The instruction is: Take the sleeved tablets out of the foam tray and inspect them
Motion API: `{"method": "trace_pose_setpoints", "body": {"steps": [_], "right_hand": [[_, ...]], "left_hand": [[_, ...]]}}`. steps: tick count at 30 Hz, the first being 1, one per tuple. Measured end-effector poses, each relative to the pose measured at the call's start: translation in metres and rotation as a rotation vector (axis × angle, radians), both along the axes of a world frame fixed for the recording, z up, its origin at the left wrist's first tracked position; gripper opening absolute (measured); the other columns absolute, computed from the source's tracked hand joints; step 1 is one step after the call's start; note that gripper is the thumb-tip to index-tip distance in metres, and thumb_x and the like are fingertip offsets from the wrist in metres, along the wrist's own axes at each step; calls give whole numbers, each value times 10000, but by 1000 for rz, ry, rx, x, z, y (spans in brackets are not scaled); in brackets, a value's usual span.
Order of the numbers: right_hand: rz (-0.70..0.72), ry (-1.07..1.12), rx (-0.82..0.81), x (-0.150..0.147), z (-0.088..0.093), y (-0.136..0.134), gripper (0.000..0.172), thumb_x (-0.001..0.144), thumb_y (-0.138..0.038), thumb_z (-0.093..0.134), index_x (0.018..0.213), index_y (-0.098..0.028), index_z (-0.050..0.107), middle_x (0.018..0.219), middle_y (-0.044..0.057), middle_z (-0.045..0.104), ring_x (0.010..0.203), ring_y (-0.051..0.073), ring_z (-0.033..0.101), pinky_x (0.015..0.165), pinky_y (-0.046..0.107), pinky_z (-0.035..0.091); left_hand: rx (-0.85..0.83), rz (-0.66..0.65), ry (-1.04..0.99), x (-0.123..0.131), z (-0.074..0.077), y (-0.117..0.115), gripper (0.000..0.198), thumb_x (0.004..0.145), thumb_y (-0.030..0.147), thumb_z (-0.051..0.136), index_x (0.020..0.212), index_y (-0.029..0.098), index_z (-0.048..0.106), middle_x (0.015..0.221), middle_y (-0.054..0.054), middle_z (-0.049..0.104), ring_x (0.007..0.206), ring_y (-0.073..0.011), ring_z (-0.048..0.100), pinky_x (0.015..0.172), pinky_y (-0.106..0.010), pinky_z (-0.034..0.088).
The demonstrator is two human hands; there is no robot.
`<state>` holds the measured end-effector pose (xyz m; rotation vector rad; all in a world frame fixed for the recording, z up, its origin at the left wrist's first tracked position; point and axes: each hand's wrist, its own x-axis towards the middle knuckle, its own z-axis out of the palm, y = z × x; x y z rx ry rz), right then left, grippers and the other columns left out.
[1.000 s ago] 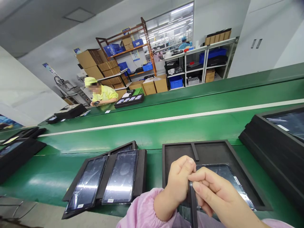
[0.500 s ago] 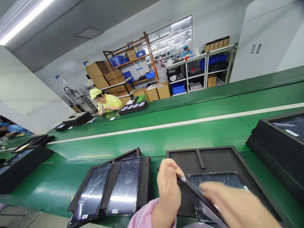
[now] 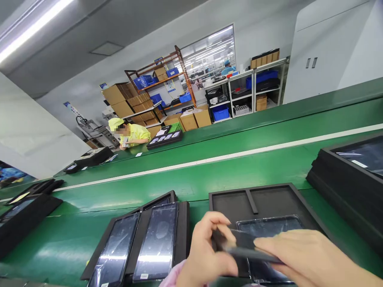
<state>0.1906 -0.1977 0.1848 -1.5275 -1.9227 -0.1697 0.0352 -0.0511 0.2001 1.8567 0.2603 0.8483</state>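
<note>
My left hand and my right hand both grip a thin dark panel, held nearly flat and seen edge-on, just above a black foam tray. My left fingers pinch its left end. My right hand covers its right side. Another glossy panel lies in the tray's right slot beneath them. To the left, a second black tray holds two dark screens side by side.
A stack of black trays stands at the right, more trays at the left. A green conveyor belt with a white stripe runs across. A person in yellow works at the far side. Shelves with boxes stand behind.
The panel has tipped from upright on its edge to nearly flat, lowered toward the tray. My right hand slid along it to the right. My view has shifted slightly.
</note>
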Motion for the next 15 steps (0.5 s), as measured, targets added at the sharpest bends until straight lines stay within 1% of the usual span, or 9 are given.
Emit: {"method": "trace_pose_setpoints", "body": {"steps": [1, 2, 4, 6, 8, 9, 11, 13, 15], "right_hand": [[42, -35, 12, 7, 9, -3, 268, 936, -238, 358, 973, -240, 623, 664, -17, 666, 558, 120, 629, 545, 188, 491], [67, -61, 18, 12, 15, -6, 287, 945, -253, 343, 941, -244, 631, 650, -21, 660, 538, 113, 617, 543, 191, 486], [51, -90, 38, 17, 21, -8, 324, 957, -268, 317, 907, -243, 636, 657, -23, 657, 526, 104, 599, 539, 197, 477], [-51, -131, 136, 15, 17, -8, 309, 954, -269, 334, 918, -226, 638, 733, -4, 673, 589, 114, 608, 568, 218, 478], [-199, -205, 334, 8, 8, -7, 217, 919, -250, 432, 938, -216, 645, 823, 23, 684, 708, 150, 622, 674, 276, 477], [-253, -234, 438, 4, 3, -7, 171, 892, -230, 487, 935, -219, 652, 831, 28, 684, 740, 167, 617, 722, 311, 462], [-274, -250, 550, -6, -7, -6, 144, 854, -183, 545, 914, -226, 668, 790, 21, 684, 740, 180, 608, 772, 357, 428], [-217, -225, 557, -15, -12, -5, 165, 861, -153, 529, 880, -220, 679, 736, 5, 680, 702, 163, 605, 764, 343, 431], [-197, -202, 555, -21, -15, -4, 191, 876, -139, 506, 862, -208, 684, 738, 0, 682, 712, 152, 614, 758, 310, 452]], "left_hand": [[104, -120, 119, -4, 4, -1, 602, 511, 546, 777, 982, 200, 633, 804, -62, 687, 703, -168, 617, 621, -220, 497], [185, -232, 228, -8, 7, -2, 538, 569, 491, 768, 1007, 199, 654, 868, -81, 692, 782, -194, 630, 690, -248, 507], [190, -366, 369, -10, 5, -7, 416, 722, 481, 647, 998, 173, 684, 841, -90, 697, 792, -207, 644, 733, -276, 513], [19, -321, 379, -10, -5, -12, 483, 781, 545, 543, 987, 132, 685, 741, -81, 692, 671, -185, 648, 642, -256, 526], [-66, -165, 309, -7, -17, -18, 533, 772, 574, 537, 998, 112, 675, 751, -89, 695, 640, -179, 643, 583, -239, 525], [-33, -100, 255, -5, -21, -21, 518, 768, 560, 555, 1006, 116, 674, 769, -92, 700, 657, -180, 644, 589, -235, 525], [110, -92, 162, 0, -22, -26, 426, 804, 492, 549, 984, 133, 690, 725, -79, 700, 635, -163, 637, 592, -213, 518], [211, -135, 76, 5, -15, -31, 375, 835, 440, 529, 958, 127, 696, 656, -71, 687, 569, -139, 621, 563, -183, 504], [249, -149, 15, 8, -7, -33, 362, 851, 406, 520, 964, 103, 685, 647, -83, 686, 546, -133, 621, 553, -168, 501]]}}
